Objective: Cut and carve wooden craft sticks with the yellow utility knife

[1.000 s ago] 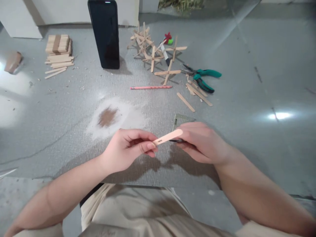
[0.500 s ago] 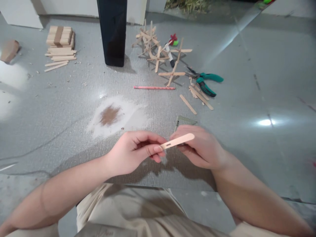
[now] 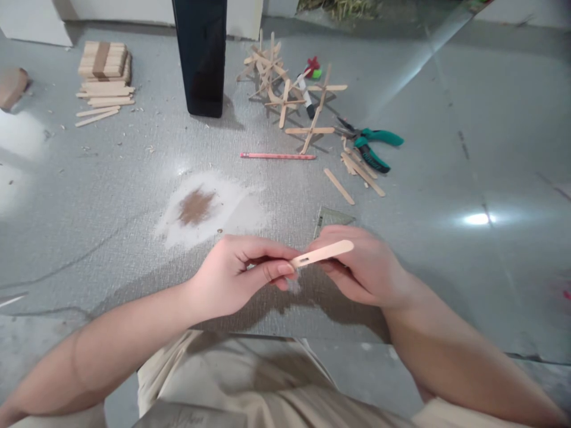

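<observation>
My left hand (image 3: 250, 270) is closed in a pinch, thumb on top, around one end of a wooden craft stick (image 3: 328, 252). A small rectangular slot is cut through the stick close to my thumb. The free end points right and slightly up, passing over the fingers of my right hand (image 3: 361, 261). That hand is closed with its fingers curled behind and under the stick; what it grips is hidden. Just beyond it lies a greenish clear triangular ruler (image 3: 334, 216), partly covered by the hand.
Pliers (image 3: 370, 142) with teal handles lie by loose sticks (image 3: 363, 173). Behind are crossed-stick pieces (image 3: 285, 104), a marker (image 3: 306, 98) and a pink pencil (image 3: 279, 156). A black upright object (image 3: 203, 65), bundled sticks (image 3: 104, 59) and brown-and-white powder (image 3: 196, 207) are leftward.
The view has shifted slightly, so the objects on the surface appear a little higher and further left. Both hands keep nearly the same pose, and the stick has barely moved.
</observation>
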Demonstrator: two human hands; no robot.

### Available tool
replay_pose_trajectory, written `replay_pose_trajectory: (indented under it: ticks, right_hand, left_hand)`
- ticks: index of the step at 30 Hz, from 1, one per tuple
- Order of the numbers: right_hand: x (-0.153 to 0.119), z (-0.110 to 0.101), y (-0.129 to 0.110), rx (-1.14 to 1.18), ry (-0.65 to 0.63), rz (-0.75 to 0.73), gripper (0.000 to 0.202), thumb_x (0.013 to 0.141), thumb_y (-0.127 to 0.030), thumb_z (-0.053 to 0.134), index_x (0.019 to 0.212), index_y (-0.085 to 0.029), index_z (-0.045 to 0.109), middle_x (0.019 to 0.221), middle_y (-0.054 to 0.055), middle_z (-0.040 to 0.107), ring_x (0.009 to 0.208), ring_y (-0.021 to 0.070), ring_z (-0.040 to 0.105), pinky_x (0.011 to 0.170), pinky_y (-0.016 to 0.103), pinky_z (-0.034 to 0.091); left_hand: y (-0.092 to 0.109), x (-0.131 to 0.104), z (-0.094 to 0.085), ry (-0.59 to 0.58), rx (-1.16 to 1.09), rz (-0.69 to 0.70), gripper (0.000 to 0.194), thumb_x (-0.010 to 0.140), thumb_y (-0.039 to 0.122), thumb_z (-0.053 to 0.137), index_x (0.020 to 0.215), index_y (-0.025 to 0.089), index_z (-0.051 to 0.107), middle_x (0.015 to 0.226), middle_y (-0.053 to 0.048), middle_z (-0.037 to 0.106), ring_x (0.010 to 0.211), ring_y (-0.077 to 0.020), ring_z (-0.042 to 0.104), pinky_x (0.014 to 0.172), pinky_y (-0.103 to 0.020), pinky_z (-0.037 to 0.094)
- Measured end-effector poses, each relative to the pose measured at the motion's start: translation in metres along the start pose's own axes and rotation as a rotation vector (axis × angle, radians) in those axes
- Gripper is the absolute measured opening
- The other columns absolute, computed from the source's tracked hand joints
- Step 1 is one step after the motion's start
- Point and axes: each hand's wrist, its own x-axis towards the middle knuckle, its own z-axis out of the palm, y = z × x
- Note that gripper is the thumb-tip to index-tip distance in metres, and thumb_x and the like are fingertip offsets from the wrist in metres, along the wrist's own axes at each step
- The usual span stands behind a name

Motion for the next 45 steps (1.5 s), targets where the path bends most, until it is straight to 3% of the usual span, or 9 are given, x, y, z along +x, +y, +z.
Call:
replay_pose_trajectory:
  ticks: [8,17,24,32,36,41,45]
  right_hand:
    - [0.001,0.0,-0.004,0.001,0.015,-0.006,0.022,0.096,-0.01,0.048,0.11,-0.022,0.059,0.068,-0.002,0.059,0.057,0.014,0.046,0.058,0.027,0.037]
    - [-0.001,-0.006,-0.006,0.102,-0.057,0.035,0.014,0.098,-0.013,0.048,0.104,-0.021,0.058,0.069,-0.002,0.058,0.058,0.0139,0.047,0.057,0.026,0.037]
    - [-0.001,-0.005,-0.008,0.073,-0.035,0.036,0.015,0.098,-0.013,0.045,0.105,-0.02,0.057,0.068,-0.003,0.056,0.057,0.014,0.046,0.057,0.026,0.036]
    - [-0.002,-0.002,-0.011,0.112,-0.06,0.031,0.016,0.101,-0.015,0.043,0.109,-0.019,0.057,0.07,-0.001,0.06,0.058,0.0139,0.048,0.059,0.027,0.038]
    - [-0.002,-0.002,-0.013,0.114,-0.074,0.031,0.015,0.101,-0.015,0.042,0.104,-0.02,0.056,0.069,-0.002,0.059,0.058,0.0139,0.048,0.058,0.026,0.037]
    - [-0.001,-0.004,-0.011,0.037,-0.103,0.022,0.013,0.097,-0.014,0.042,0.089,-0.021,0.05,0.062,-0.004,0.05,0.053,0.0136,0.041,0.056,0.028,0.032]
    - [-0.001,-0.005,-0.008,-0.042,-0.066,-0.038,0.014,0.092,-0.01,0.043,0.093,-0.021,0.05,0.066,-0.002,0.053,0.055,0.0139,0.042,0.058,0.028,0.032]
  left_hand:
    - [-0.001,-0.001,-0.002,0.026,0.167,0.09,0.02,0.093,0.021,0.065,0.108,0.018,0.078,0.084,-0.003,0.072,0.066,-0.0074,0.065,0.066,-0.018,0.056]
    - [0.006,0.002,-0.005,-0.006,0.268,0.085,0.02,0.095,0.019,0.059,0.103,0.016,0.077,0.079,-0.003,0.071,0.06,-0.007,0.058,0.06,-0.018,0.052]
    - [0.012,-0.001,-0.005,0.028,0.566,0.31,0.02,0.096,0.018,0.061,0.11,0.019,0.076,0.083,-0.002,0.074,0.07,-0.0093,0.064,0.068,-0.02,0.052]
    - [0.012,0.0,-0.008,0.043,0.533,0.309,0.015,0.092,0.017,0.069,0.103,0.02,0.079,0.077,-0.002,0.076,0.066,-0.01,0.066,0.062,-0.02,0.052]
    - [0.011,0.0,-0.008,0.044,0.56,0.387,0.014,0.09,0.016,0.071,0.102,0.017,0.079,0.08,-0.004,0.077,0.068,-0.0108,0.069,0.064,-0.021,0.054]
    - [0.011,-0.002,-0.007,0.053,0.657,0.479,0.018,0.091,0.009,0.067,0.104,0.016,0.078,0.086,-0.006,0.078,0.072,-0.011,0.073,0.064,-0.018,0.058]
    - [0.013,-0.001,-0.008,0.014,0.684,0.456,0.018,0.092,0.011,0.065,0.103,0.019,0.077,0.088,-0.005,0.078,0.074,-0.0114,0.073,0.066,-0.019,0.06]
